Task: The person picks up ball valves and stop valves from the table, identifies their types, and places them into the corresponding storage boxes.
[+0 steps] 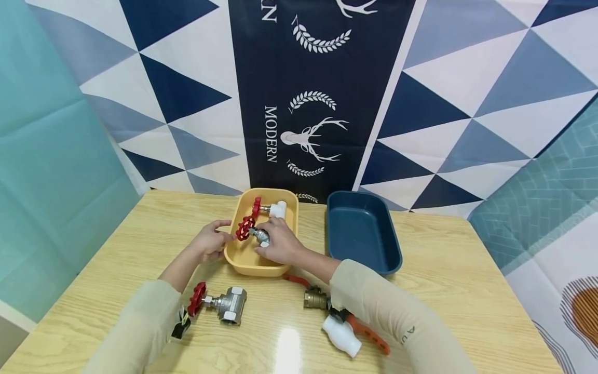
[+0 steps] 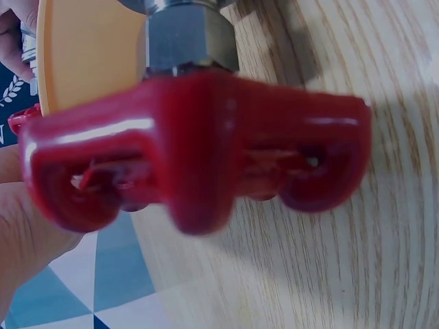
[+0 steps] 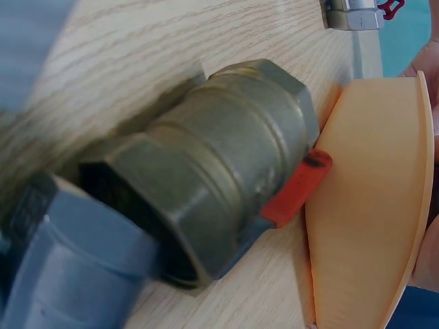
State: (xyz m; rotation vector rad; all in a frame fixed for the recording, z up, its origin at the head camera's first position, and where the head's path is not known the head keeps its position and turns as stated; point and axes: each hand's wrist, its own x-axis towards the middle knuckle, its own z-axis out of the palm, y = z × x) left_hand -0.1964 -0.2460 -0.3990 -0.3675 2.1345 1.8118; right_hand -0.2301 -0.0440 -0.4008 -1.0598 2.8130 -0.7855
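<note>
My right hand [image 1: 280,241] reaches into the yellow bin [image 1: 261,270] and grips a metal valve with a red handwheel [image 1: 245,228]; the fingers hide part of its body. Beyond it in the bin lies a white valve [image 1: 277,209] with its own red handwheel. At the bin's left side, my left hand [image 1: 212,241] holds the rim, its thumb over the edge. A steel valve with a red handwheel [image 1: 231,305] lies on the table near the left forearm. That handwheel [image 2: 199,151] looms large in the left wrist view.
A dark blue bin [image 1: 364,234] stands right of the yellow one. Below the right forearm lie a brass ball valve [image 1: 315,299] with an orange lever and a white ball valve [image 1: 342,335] with another orange lever. Patterned cloth hangs behind the wooden table [image 1: 163,223].
</note>
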